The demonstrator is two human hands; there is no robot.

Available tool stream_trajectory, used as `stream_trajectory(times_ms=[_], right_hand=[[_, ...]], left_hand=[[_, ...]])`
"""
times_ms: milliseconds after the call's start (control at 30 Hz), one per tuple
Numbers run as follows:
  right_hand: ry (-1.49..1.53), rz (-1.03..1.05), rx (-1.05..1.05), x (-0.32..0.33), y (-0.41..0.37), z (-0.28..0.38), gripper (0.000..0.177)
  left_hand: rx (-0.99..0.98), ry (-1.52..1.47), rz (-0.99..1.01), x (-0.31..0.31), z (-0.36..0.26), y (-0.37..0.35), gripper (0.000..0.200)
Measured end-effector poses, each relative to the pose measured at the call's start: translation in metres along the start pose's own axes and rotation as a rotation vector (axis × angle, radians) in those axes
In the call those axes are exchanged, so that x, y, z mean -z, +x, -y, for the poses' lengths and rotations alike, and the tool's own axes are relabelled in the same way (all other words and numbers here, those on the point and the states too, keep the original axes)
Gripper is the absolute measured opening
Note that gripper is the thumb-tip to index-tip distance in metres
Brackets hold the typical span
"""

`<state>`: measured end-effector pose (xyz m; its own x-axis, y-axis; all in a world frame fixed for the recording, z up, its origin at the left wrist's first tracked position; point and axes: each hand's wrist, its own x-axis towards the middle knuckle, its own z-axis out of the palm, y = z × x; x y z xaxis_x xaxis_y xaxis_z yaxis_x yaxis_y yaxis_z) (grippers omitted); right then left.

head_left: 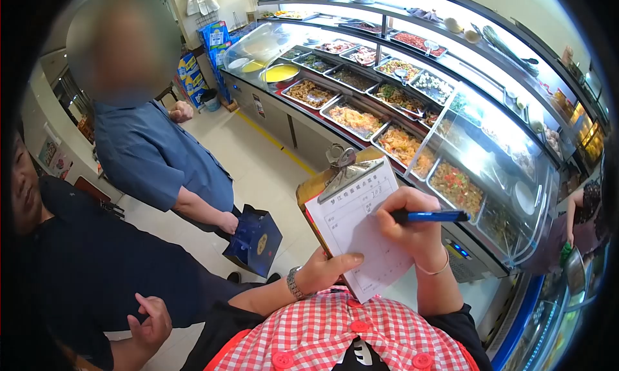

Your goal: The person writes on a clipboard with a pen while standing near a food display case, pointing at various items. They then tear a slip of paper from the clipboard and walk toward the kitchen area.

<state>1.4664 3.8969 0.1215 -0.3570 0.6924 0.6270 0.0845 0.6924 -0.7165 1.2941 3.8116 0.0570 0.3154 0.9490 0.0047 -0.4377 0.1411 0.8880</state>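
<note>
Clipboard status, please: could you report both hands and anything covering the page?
Left hand gripping clipboard, thumb on the paper. Right hand holding blue pen at the paper; tip contact unclear. Right hand hides part of the page.

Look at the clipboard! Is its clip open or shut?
Shut. The metal clip is down on the top edge of the white paper, pinning it to the clipboard.

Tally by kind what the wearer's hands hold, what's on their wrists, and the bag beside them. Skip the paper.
Clipboard, left hand: 1
Pen, right hand: 1
Watch, left wrist: 1
Bracelet, right wrist: 1
Dark blue bag, held by another person: 1
Total: 5
</note>
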Motion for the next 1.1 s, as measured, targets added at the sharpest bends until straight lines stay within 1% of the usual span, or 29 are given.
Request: stream_trajectory(times_ms=[100,200,300,400,433,500,533,600,633,700,733,800,900,1000,1100], right_hand=[[-0.045,-0.052,0.068,-0.0027,0.0013,-0.0024,0.010],[0.031,-0.071,-0.004,-0.0037,0.0004,-0.0003,0.011],[-0.048,-0.034,0.123,-0.0024,0.0023,-0.0036,0.011],[0.040,-0.061,-0.075,0.0011,0.0008,-0.0002,0.011],[-0.003,-0.068,-0.004,0.0004,0.0011,-0.0009,0.010],[-0.084,-0.080,0.130,-0.0025,0.0034,-0.0024,0.010],[-0.049,-0.076,0.070,-0.0017,0.0017,-0.0017,0.010],[0.021,-0.067,-0.043,0.0007,-0.0001,-0.0005,0.009],[-0.008,-0.074,-0.011,-0.0004,-0.0006,-0.0014,0.009],[-0.066,-0.089,0.056,-0.0024,-0.0007,-0.0035,0.009],[-0.054,-0.091,0.038,-0.0021,-0.0004,-0.0029,0.009],[-0.031,-0.100,0.001,-0.0012,0.0001,-0.0013,0.010],[-0.050,-0.034,0.030,0.0042,-0.0008,-0.0034,0.011],[0.003,-0.096,-0.001,-0.0012,-0.0031,-0.0037,0.011],[-0.049,-0.098,0.034,-0.0036,-0.0036,-0.0007,0.011]], left_hand=[[-0.032,-0.016,0.016,0.0001,-0.0004,0.0002,0.043],[-0.046,0.001,0.018,0.0009,-0.0001,-0.0009,0.044],[-0.052,-0.006,0.008,-0.0003,-0.0009,-0.0010,0.043],[-0.049,-0.023,0.001,-0.0016,-0.0020,-0.0018,0.042],[-0.050,-0.027,0.000,-0.0018,-0.0010,-0.0019,0.042],[-0.015,0.027,-0.010,0.0010,-0.0009,-0.0019,0.049],[0.006,0.054,-0.016,0.0020,-0.0009,-0.0029,0.054],[0.019,0.030,-0.011,0.0010,-0.0031,-0.0041,0.053],[0.025,0.016,-0.009,0.0003,-0.0028,-0.0045,0.052],[-0.008,0.018,-0.028,-0.0013,-0.0002,-0.0041,0.042],[-0.023,0.020,-0.037,-0.0017,0.0005,-0.0042,0.037],[0.009,-0.028,-0.038,-0.0011,0.0013,-0.0051,0.037],[0.027,-0.053,-0.048,-0.0036,0.0016,-0.0049,0.036],[0.036,-0.040,-0.049,-0.0027,0.0029,-0.0056,0.034],[0.044,-0.038,-0.054,-0.0020,0.0049,-0.0079,0.033]])
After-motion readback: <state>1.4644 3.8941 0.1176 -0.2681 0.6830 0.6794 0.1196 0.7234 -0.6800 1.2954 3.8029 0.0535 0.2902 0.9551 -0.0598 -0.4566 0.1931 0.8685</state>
